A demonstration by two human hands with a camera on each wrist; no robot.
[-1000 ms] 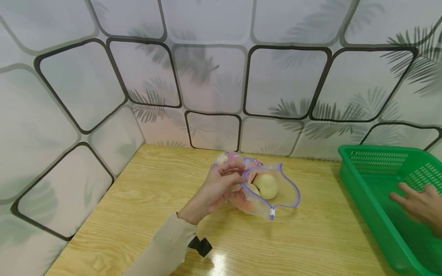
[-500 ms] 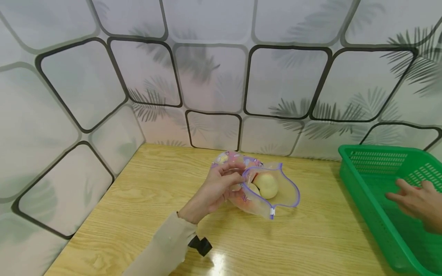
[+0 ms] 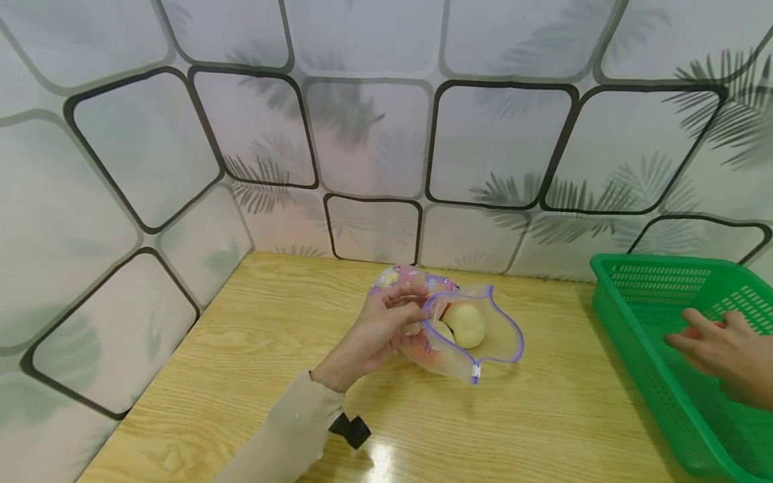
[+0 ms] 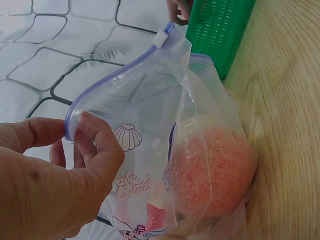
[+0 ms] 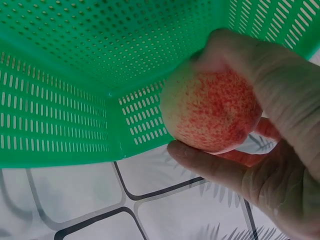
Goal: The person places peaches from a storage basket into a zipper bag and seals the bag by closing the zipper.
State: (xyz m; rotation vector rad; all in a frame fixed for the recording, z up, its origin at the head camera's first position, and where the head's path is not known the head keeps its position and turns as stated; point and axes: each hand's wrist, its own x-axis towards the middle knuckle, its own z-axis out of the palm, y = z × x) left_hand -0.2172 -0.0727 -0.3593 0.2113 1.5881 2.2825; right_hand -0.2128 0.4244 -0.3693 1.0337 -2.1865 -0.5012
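Note:
My left hand pinches the purple-edged mouth of a clear zip bag between thumb and fingertips, keeping it spread. Inside the bag lie pale round fruits; the left wrist view shows one as a pink-speckled peach low in the bag, through the printed plastic. The white slider sits at one end of the zip. Over the green basket, my right hand grips a red-and-yellow peach between thumb and fingers. In the head view that peach is mostly hidden behind the hand.
The green perforated basket stands on the right of the wooden table, its high rim between my right hand and the bag. A patterned wall covering rises behind and on the left.
My right hand has shifted a little to the left and slightly upward over the basket. The left hand and the zip bag have stayed in place.

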